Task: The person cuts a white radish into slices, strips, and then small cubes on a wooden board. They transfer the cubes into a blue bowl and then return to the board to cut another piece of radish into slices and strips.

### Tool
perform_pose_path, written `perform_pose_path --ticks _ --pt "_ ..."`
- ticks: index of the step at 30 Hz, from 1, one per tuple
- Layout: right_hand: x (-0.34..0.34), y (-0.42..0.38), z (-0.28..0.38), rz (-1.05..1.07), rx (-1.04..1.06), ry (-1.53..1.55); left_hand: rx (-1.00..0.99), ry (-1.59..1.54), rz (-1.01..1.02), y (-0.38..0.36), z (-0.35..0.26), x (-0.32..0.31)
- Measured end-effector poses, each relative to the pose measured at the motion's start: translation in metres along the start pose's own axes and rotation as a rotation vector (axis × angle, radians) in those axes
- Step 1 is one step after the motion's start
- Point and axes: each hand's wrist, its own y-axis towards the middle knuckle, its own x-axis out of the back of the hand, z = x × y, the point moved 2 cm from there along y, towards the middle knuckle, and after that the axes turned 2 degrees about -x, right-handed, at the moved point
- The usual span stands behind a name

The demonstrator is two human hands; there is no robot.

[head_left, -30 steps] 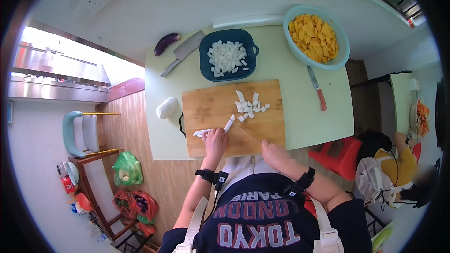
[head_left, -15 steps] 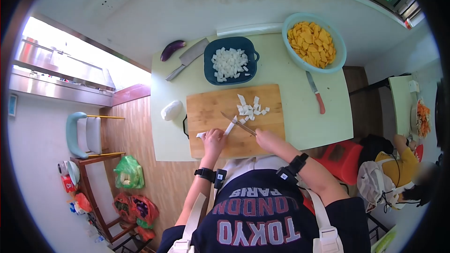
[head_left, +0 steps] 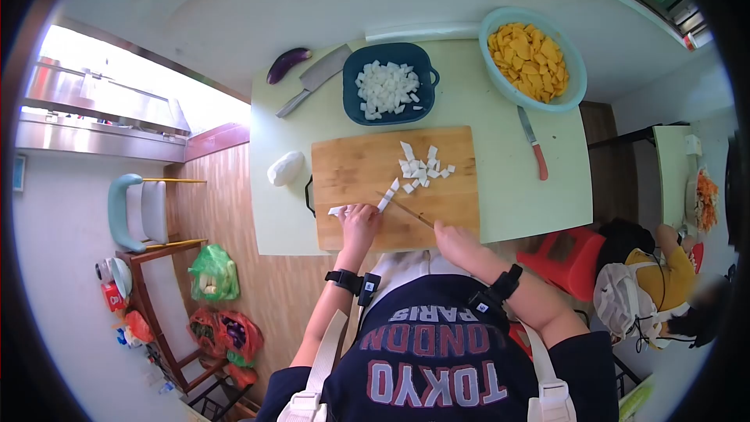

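Note:
On the wooden cutting board (head_left: 351,164) my left hand (head_left: 360,225) is closed on a long white strip (head_left: 387,195), whose ends stick out on both sides of the fingers. A knife (head_left: 410,211) is gripped in my right hand (head_left: 455,241); its blade points up and left, its tip close beside the strip. White cut pieces (head_left: 422,168) lie loose on the board's upper right. Behind the board stands a dark blue basket (head_left: 429,101) holding white cubes (head_left: 387,87). A peeled white chunk (head_left: 286,168) rests on the table left of the board.
A cleaver (head_left: 316,78) and an eggplant (head_left: 287,65) lie at the table's back left. At the right are a light blue bowl (head_left: 576,94) of yellow slices and a red-handled knife (head_left: 533,144). Another person (head_left: 664,277) sits far right, near a red stool (head_left: 564,262).
The knife has drawn slightly away from the strip, toward the lower right. The whole view has shifted, so the table sits a little higher. My left hand still holds the strip.

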Motion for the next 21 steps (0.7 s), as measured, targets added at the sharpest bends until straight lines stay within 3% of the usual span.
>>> perform_pose_path --ticks 5,9,12,14,21 --pt "-0.015 0.025 -0.003 -0.008 0.015 0.033 0.03 -0.038 0.037 0.001 0.003 -0.002" --pt "-0.034 0.039 -0.02 0.039 -0.064 0.168 -0.062 0.091 -0.01 -0.001 -0.001 0.002" --pt "-0.031 0.032 -0.03 -0.036 -0.001 0.223 -0.083 0.05 -0.029 0.006 -0.001 -0.004" --pt "-0.025 0.021 -0.031 -0.07 -0.083 0.244 -0.078 0.005 -0.033 0.013 -0.004 -0.009" --pt "-0.002 -0.001 -0.025 -0.046 -0.086 0.092 -0.057 -0.037 -0.029 0.015 -0.019 -0.016"
